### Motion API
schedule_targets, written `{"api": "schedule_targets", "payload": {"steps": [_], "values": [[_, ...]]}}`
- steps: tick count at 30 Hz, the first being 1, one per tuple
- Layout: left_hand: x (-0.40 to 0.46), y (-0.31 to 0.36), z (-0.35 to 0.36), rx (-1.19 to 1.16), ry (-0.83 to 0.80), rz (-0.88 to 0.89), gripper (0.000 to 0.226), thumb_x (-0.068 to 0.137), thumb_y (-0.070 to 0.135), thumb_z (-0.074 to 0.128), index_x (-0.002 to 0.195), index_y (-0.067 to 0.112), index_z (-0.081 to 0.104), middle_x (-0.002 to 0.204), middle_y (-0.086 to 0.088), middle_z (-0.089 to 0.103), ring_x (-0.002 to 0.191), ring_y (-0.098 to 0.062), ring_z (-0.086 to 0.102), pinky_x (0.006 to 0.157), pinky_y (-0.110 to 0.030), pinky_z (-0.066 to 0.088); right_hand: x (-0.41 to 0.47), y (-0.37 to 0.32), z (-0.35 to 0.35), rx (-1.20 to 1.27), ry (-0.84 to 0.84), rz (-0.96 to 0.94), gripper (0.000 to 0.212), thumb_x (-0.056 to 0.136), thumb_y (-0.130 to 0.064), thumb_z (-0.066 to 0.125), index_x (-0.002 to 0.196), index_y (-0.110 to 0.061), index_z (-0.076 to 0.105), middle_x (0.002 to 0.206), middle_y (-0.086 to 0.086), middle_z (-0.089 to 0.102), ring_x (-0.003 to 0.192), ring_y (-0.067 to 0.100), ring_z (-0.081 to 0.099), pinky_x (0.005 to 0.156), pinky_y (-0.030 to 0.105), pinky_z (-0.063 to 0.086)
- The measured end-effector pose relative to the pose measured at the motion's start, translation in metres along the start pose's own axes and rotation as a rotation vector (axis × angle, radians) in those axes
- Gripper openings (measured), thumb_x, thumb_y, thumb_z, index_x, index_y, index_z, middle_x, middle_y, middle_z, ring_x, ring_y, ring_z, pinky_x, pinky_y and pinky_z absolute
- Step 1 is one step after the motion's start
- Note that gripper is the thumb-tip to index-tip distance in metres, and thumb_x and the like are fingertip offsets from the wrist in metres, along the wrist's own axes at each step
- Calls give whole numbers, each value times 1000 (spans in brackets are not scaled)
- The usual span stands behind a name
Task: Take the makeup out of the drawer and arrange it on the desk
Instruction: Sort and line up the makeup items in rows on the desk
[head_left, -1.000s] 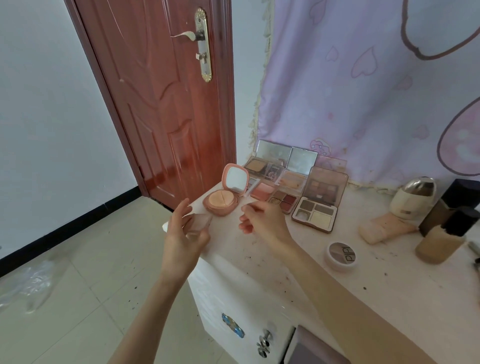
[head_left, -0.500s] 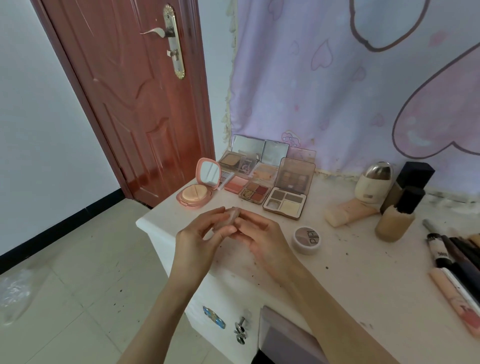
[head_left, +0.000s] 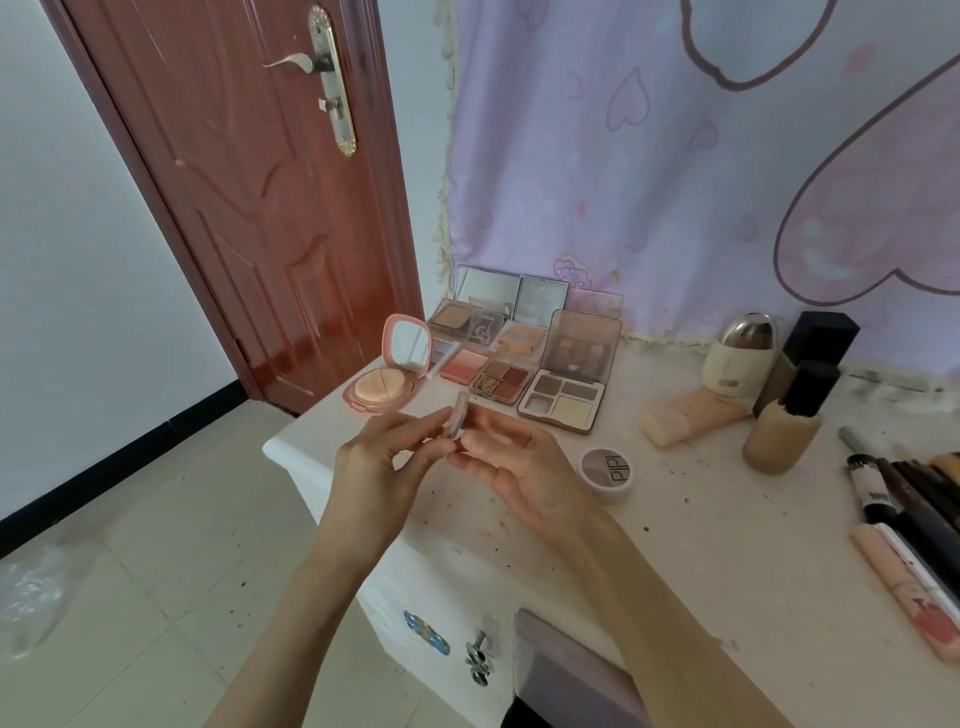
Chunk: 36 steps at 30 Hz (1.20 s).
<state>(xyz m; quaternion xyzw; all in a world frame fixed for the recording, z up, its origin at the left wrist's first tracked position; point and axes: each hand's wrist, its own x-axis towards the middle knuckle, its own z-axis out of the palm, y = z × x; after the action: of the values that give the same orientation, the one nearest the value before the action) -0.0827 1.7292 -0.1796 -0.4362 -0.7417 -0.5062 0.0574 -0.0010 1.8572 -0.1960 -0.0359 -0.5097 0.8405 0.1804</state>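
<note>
Fingers (head_left: 415, 434) of both your hands pinch one small tube (head_left: 458, 415).
It stands upright above the table (head_left: 675, 545).

Far left we see a red-brown door (head_left: 270, 208) with a brass handle (head_left: 291, 61), set in a white wall (head_left: 78, 234). Right of it a lilac curtain (head_left: 675, 156) with heart outlines hangs behind the table. Near left, we see a tiled floor (head_left: 171, 545) with crumpled clear plastic (head_left: 31, 592) on it.
</note>
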Motion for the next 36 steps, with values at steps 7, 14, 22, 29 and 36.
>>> {"api": "schedule_targets", "payload": {"steps": [7, 14, 22, 29, 36], "values": [[13, 12, -5, 54, -156, 55, 48, 66, 43, 66, 113, 33, 60, 103, 24, 53, 94, 0, 52, 81, -13, 41, -2, -6, -2, 55, 61, 62, 25, 80, -25, 63, 93, -6, 71, 93, 9, 67, 95, 20, 64, 85, 32, 51], [25, 14, -15, 142, -271, 161, 60, 72, 34, 68, 128, 20, 52, 119, 25, 44, 110, 11, 40, 94, -3, 32, -1, -8, 1, 194, -11, 161, 36, 81, -29, 57, 105, -3, 63, 98, 13, 67, 97, 19, 63, 81, 26, 52], [31, 15, -13, 233, -312, 204, 52, 72, 24, 75, 120, 16, 59, 113, 11, 48, 107, 7, 37, 89, 6, 20, 0, -6, 0, 305, -80, 152, 36, 85, -22, 57, 109, 5, 60, 103, 19, 61, 101, 26, 60, 87, 30, 52], [35, 8, -18, 220, -373, 178, 49, 69, 22, 78, 114, 18, 61, 105, 27, 47, 101, 19, 40, 85, 1, 28, 0, -5, 0, 246, -23, 196, 35, 79, -19, 57, 103, 6, 61, 99, 18, 64, 95, 22, 65, 80, 28, 54], [30, 12, -12, 264, -275, 206, 60, 65, 39, 69, 118, 11, 60, 115, 2, 54, 101, -11, 49, 90, -21, 40, 0, -8, 3, 262, 62, 154, 58, 78, -16, 54, 120, 24, 42, 104, 21, 59, 105, 30, 54, 93, 32, 47]]}}
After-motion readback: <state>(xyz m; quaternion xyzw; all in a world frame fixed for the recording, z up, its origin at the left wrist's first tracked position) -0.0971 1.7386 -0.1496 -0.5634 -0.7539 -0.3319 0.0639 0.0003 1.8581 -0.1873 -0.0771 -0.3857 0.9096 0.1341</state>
